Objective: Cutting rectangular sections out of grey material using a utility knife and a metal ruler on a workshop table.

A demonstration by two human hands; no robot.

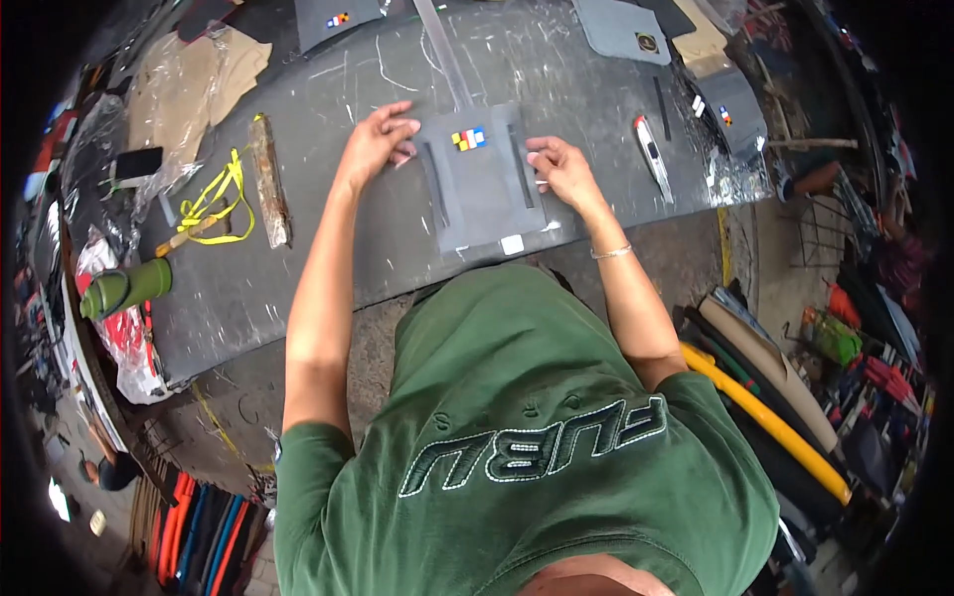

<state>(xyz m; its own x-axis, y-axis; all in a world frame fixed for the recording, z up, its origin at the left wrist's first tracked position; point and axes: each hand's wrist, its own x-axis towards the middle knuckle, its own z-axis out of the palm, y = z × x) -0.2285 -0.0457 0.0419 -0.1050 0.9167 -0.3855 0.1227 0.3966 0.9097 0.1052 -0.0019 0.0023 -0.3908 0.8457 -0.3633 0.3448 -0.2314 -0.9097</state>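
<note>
A: How do your hands stand over the table [596,99]?

B: Your left hand [374,149] is loosely open, fingers spread and bent, with nothing visible in its grasp. Your right hand [565,175] has its fingers curled in and its thumb close to them; whether they pinch anything cannot be told.

A: And the grey panel [484,195]?

B: It lies flat between your two hands, just right of your left fingertips. Your right fingertips are at its opposite edge, though it is unclear whether they press on it.

A: What do you have on that panel?

B: A multicoloured patch [467,139] near its far end, between your hands, and a dark strip along each side, one beside each hand. A small white tag [512,244] sits at the near edge, nearer to you than your right hand.

A: What else is around you?

B: Beyond the panel, farther out than both hands, runs a clear strip [444,55]. Right of your right hand lies a utility knife [653,161]. Left of your left hand are a wooden stick [268,184], then a yellow strap [237,171], with a green bottle [149,281] farther left and closer to you.
</note>
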